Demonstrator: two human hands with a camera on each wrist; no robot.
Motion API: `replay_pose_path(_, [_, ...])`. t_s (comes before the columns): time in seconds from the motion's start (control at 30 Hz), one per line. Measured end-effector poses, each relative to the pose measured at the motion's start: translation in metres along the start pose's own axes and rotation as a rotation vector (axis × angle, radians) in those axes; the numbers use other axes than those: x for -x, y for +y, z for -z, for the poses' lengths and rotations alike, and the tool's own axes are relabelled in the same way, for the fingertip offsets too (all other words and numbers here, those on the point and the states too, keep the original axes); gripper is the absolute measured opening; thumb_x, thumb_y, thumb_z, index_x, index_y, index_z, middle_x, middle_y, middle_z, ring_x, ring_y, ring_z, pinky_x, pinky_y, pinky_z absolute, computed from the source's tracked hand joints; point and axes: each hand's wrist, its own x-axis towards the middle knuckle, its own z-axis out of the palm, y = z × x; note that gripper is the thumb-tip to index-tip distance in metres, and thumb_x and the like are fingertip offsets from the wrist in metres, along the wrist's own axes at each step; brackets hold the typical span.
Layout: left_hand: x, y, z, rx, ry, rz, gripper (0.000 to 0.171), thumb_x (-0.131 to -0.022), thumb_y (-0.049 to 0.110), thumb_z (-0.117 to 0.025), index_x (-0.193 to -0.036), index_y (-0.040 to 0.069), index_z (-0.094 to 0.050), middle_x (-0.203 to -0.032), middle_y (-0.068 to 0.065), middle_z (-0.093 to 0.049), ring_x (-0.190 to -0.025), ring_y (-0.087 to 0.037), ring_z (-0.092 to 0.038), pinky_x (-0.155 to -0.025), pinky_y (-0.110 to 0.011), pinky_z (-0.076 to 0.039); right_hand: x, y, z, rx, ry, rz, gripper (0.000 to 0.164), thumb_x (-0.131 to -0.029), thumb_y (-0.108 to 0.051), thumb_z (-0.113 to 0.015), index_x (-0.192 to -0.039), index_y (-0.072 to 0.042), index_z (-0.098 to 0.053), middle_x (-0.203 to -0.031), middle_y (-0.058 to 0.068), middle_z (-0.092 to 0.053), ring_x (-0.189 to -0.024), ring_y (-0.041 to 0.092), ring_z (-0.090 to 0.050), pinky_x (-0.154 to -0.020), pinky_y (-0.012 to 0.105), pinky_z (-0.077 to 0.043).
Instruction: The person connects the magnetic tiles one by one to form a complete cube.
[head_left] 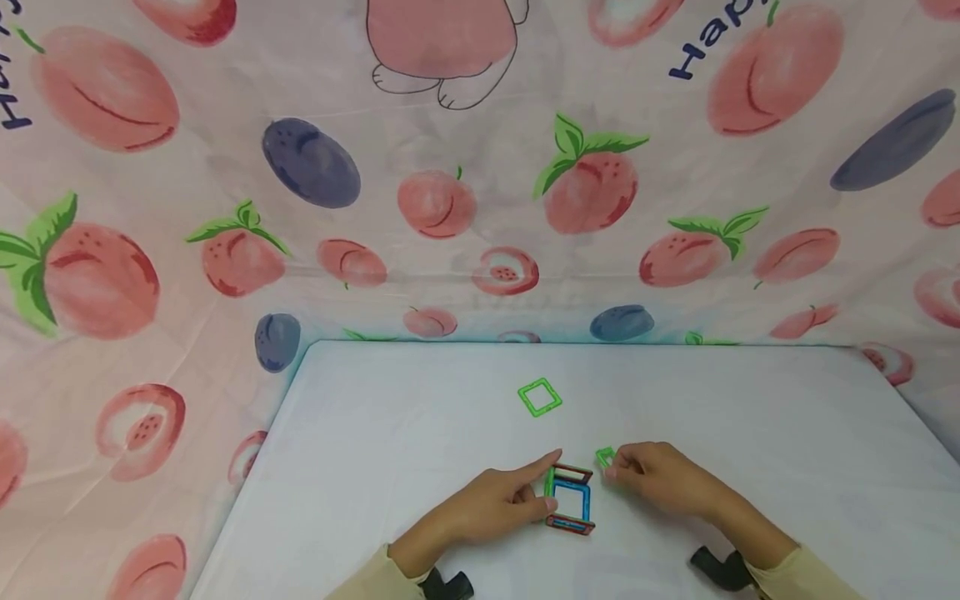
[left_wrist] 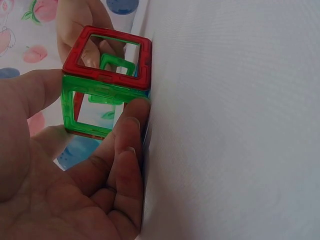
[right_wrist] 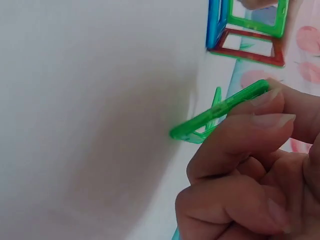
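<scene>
A small box of magnetic tiles (head_left: 588, 504) stands on the white table, with a blue square frame at the bottom, a green side (left_wrist: 68, 112) at left and red sides (left_wrist: 107, 76) near and far. My left hand (head_left: 491, 504) holds the box by its green side, thumb and index finger at opposite ends. To the right of the box, a little apart, my right hand (head_left: 667, 479) pinches a green square magnetic tile (right_wrist: 220, 111) between thumb and fingers. The tile is held tilted in the right wrist view.
Another green square tile (head_left: 548, 408) lies flat on the white table (head_left: 390, 425), beyond the box. A cloth printed with fruit (head_left: 435, 275) hangs behind the table and along its left side. Black wrist gear (head_left: 720, 571) shows at the sleeves.
</scene>
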Motion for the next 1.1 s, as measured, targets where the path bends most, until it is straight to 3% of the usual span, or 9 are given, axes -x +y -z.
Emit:
replay_pose_path(0.57, [0.001,0.000,-0.001,0.010,-0.002,0.027,0.060,-0.093,0.053,-0.048,-0.146,0.038,-0.027,-0.077,0.015,-0.060,-0.063,0.003,-0.050,-0.062,-0.018,-0.042,0.020,-0.014,-0.016,-0.296,-0.164,-0.035,0.034,-0.097,-0.037,-0.049,-0.087,-0.005,-0.057,-0.062,0.002,-0.053,-0.048,0.008,-0.041,-0.045,0.024,-0.035])
replay_pose_path(1.1, [0.000,-0.001,-0.001,0.002,0.006,0.016,0.060,-0.092,0.054,-0.049,-0.146,0.037,-0.028,-0.077,0.016,-0.059,-0.064,0.004,-0.051,-0.062,-0.018,-0.043,0.023,-0.017,-0.025,-0.502,-0.212,-0.041,0.039,-0.098,-0.036,-0.046,-0.094,0.002,-0.056,-0.070,0.003,-0.057,-0.056,0.011,-0.047,-0.051,0.026,-0.041])
